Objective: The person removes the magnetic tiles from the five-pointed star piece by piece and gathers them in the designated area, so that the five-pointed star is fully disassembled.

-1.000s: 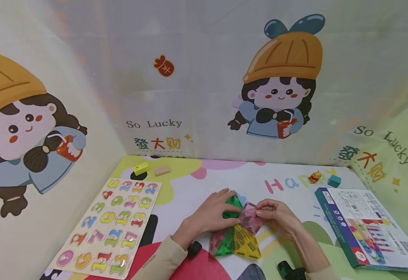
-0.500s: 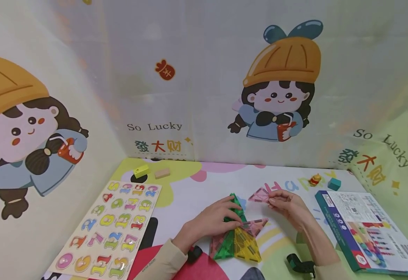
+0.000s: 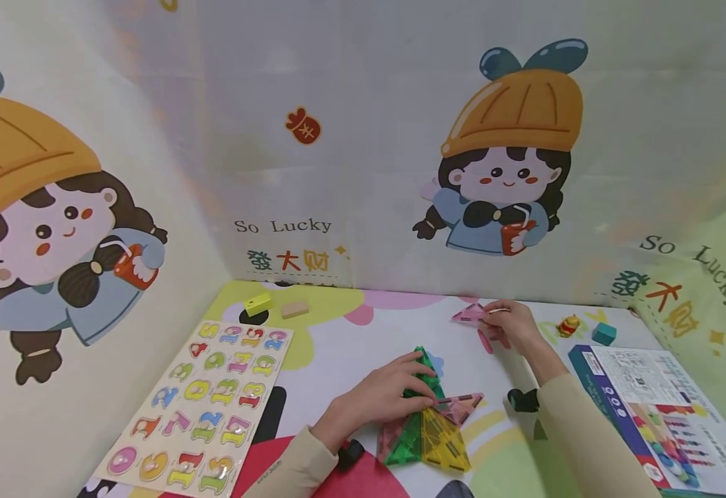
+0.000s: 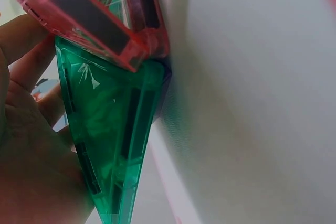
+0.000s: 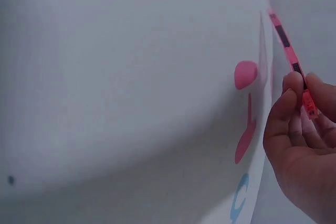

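My right hand (image 3: 516,330) pinches a pink triangular magnetic tile (image 3: 467,314) between thumb and fingertips, over the far part of the table. The right wrist view shows that tile (image 5: 286,45) edge-on. My left hand (image 3: 383,393) holds a small build of see-through magnetic tiles, its fingers reaching round a green triangular tile (image 3: 425,361) at the back. The thumb lies by a pink tile (image 3: 461,407) that sticks out to the right. At the front of the build are a yellow tile (image 3: 444,443) and another green tile (image 3: 408,446). Part of the build is hidden under the left hand.
A wooden number puzzle board (image 3: 198,408) lies at left, with a yellow block (image 3: 258,303) and a tan block (image 3: 294,308) behind it. At right are a boxed set (image 3: 668,415), a teal block (image 3: 604,333) and a small bear figure (image 3: 568,326).
My right hand has drawn the pink triangular tile off the build and carried it away to the back right. My left hand has stayed on the build.
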`<state>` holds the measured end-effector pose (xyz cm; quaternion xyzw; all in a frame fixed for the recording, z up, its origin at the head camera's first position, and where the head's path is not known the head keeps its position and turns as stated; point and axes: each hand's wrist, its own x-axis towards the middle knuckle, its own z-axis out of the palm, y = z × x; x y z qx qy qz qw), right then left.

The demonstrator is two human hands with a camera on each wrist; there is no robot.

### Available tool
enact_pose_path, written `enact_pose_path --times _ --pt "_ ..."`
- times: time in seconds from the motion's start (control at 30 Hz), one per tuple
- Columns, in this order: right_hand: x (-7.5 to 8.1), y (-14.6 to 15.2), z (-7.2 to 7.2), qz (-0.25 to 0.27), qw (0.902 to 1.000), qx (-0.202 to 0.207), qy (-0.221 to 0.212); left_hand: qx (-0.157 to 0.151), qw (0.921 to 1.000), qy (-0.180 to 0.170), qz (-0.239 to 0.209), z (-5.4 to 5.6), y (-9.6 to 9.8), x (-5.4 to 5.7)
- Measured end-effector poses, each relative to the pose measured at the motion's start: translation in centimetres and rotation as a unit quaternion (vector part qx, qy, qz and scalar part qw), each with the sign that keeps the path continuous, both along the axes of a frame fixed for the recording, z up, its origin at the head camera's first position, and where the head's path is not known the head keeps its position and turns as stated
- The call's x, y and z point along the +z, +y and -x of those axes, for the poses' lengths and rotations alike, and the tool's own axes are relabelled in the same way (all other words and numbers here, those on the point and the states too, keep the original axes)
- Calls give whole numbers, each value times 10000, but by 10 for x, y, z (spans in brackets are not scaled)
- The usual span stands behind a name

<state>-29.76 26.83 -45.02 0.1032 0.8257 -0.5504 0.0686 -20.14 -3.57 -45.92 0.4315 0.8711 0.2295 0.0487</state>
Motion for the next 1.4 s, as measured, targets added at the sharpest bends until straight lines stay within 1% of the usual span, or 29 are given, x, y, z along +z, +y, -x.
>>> enact_pose_path --times 0.1,0.23,0.37,0.47,0.57,0.63,0.77,0.87,0.9,0.97,1.0,1.07,1.13,1.2,1.23,1.4 --pt "-2 2 2 -501 9987 23 -34 -1 10000 -16 -3 -1 1 0" --pt "-4 4 2 -1194 9929 13 2 -8 10000 -13 13 -1 2 -1" --pt "-3 5 -1 -1413 9899 -26 113 37 10000 1 18 -1 1 -1" --pt "2 6 -6 -1424 9896 28 205 54 10000 -17 21 0 1 0" --pt "7 5 -16 -1274 9910 281 282 48 10000 -14 30 0 1 0" --pt "11 3 -26 -1098 9912 633 378 22 10000 -20 15 0 1 0" --pt "12 -2 -51 -666 9880 1302 503 -23 10000 -43 -9 0 0 -1" --pt "10 -5 -72 -328 9837 1726 381 -18 10000 -52 -20 1 0 -1" --pt "9 -6 -78 -251 9809 1903 322 -12 10000 -46 -34 1 0 -1" --pt "6 -8 -88 -137 9721 2335 187 -6 10000 -14 -47 1 0 -1" --pt "5 -9 -92 -105 9663 2569 151 -3 10000 0 -56 1 0 -1" --pt "1 -10 -98 -44 9515 3071 163 20 10000 20 -60 0 0 -1" --pt "-3 -10 -102 73 9388 3439 192 35 10000 39 -49 0 1 -1" --pt "-6 -12 -104 199 9311 3634 258 45 10000 27 -28 0 1 -1" --pt "-8 -13 -105 249 9294 3672 285 66 10000 1 -19 -1 1 -1" --pt "-14 -21 -109 592 9274 3683 265 105 9999 -55 9 -1 1 -1"
